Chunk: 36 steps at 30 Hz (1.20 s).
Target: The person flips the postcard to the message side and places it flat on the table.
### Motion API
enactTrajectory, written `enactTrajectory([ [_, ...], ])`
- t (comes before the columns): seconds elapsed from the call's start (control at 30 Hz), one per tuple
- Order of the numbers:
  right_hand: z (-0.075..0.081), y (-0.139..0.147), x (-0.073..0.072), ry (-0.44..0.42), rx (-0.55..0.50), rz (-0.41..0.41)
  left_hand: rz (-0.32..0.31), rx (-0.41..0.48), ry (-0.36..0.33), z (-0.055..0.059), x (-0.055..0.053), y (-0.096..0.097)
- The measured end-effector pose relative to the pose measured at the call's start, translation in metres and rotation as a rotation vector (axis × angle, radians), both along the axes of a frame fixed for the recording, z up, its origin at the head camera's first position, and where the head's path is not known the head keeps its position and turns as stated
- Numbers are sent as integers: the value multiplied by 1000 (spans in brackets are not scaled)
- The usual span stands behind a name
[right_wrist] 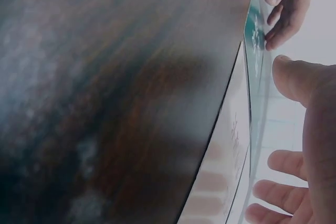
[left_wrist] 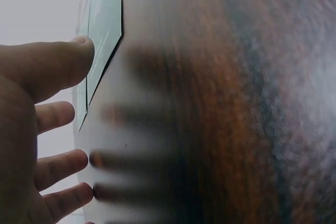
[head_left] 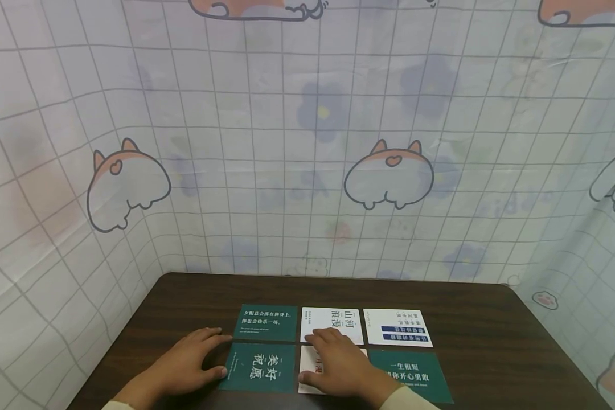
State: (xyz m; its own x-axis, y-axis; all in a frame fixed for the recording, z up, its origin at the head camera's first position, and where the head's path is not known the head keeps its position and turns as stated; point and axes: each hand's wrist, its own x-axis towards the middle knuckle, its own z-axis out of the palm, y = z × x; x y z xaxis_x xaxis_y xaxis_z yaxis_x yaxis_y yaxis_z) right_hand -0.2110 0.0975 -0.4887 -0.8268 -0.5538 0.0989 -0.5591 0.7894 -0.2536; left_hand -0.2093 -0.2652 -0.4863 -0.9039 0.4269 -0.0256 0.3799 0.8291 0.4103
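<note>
1. Two hands are lying flat, fingers straight, gripping nothing, at the lower centre of the head view.
2. I'm pressing my right hand [head_left: 338, 364] on the white card [head_left: 307, 380].
3. I'm resting my left hand [head_left: 187, 364] on the table [head_left: 492, 364], thumb touching the green card [head_left: 258, 367].
</note>
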Motion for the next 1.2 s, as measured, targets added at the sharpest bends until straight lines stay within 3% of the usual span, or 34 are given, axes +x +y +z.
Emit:
enactTrajectory([
  [0.3,0,-7,-1,23,-13,21,-11,-3,-3,0,-1,1],
  [0.77,-1,-19,-3,-33,40,-3,-37,12,-35,5,-1,4],
  [1.2,-4,-23,-6,2,60,20,-21,20,-48,5,-3,7],
])
